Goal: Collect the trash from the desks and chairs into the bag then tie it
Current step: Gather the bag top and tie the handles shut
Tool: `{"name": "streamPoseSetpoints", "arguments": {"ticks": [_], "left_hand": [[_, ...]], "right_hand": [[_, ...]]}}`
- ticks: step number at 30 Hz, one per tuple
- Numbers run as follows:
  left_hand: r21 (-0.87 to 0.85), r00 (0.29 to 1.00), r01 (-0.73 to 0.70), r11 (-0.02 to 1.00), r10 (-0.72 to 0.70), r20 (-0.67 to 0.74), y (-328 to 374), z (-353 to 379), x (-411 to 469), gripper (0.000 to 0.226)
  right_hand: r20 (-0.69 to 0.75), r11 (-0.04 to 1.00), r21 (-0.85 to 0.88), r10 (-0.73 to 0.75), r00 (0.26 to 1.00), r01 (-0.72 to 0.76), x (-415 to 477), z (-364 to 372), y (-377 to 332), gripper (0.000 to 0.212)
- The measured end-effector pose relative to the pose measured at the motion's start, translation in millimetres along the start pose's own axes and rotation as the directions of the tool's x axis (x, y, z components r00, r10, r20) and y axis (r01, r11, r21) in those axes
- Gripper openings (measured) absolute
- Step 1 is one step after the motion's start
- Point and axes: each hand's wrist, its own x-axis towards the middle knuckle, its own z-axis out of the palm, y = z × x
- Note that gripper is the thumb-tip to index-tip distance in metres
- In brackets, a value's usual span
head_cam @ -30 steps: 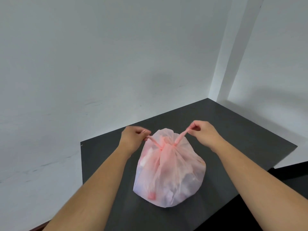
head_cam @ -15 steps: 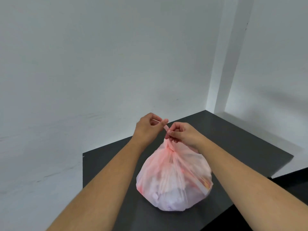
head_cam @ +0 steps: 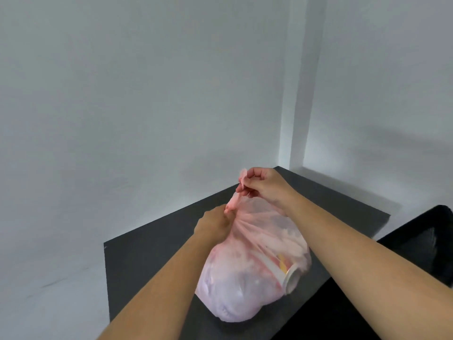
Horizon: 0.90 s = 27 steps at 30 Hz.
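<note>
Bag (head_cam: 241, 280) contents mostly indistinct

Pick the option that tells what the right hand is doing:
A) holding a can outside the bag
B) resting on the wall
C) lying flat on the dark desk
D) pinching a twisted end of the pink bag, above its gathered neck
D: the right hand pinches a twisted end of the pink bag raised above the neck, while the left hand grips the bag lower down.
</note>
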Motion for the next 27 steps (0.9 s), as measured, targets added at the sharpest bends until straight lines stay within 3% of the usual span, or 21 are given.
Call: {"name": "streamPoseSetpoints", "arguments": {"ticks": [5,7,9,11,14,16,18,21,27], "left_hand": [[0.002,0.993,-0.057,0.998,0.057,-0.107,-1,-27,18,0.047],[-0.140,0.993,-0.037,0.989,0.020,-0.118,-7,-41,30,0.053],[-0.309,0.993,0.003,0.951,-0.040,-0.112,-10,-52,44,0.055],[-0.448,0.993,0.032,0.894,-0.080,-0.089,-9,-58,57,0.056],[-0.585,0.991,0.016,0.811,-0.091,-0.099,15,-62,67,0.057],[-0.633,0.995,-0.024,0.774,-0.041,-0.088,47,-57,71,0.058],[-0.675,0.997,-0.072,0.734,0.029,-0.074,90,-49,68,0.057],[-0.714,0.985,-0.163,0.681,0.152,-0.080,159,-32,55,0.055],[-0.810,0.892,-0.241,0.535,0.451,0.033,319,29,-14,0.052]], "right_hand": [[-0.233,0.985,-0.174,-0.058,0.971,0.017,-2,-5,-11,0.016],[-0.433,0.966,-0.258,-0.084,0.898,-0.034,-8,-11,-13,0.010],[-0.628,0.950,-0.304,-0.143,0.765,-0.072,-16,-23,-15,0.027],[-0.708,0.980,-0.175,-0.059,0.704,-0.093,-27,-38,-14,0.047],[-0.552,0.946,0.200,0.324,0.768,-0.255,-48,-57,-12,0.072],[-0.400,0.883,0.372,0.432,0.809,-0.288,-67,-74,-9,0.084],[-0.367,0.874,0.423,0.405,0.837,-0.238,-88,-95,-13,0.082],[-0.470,0.906,0.407,0.317,0.824,-0.117,-124,-132,-31,0.078],[-0.721,0.952,0.292,0.154,0.676,0.094,-238,-237,-64,0.072]]}}
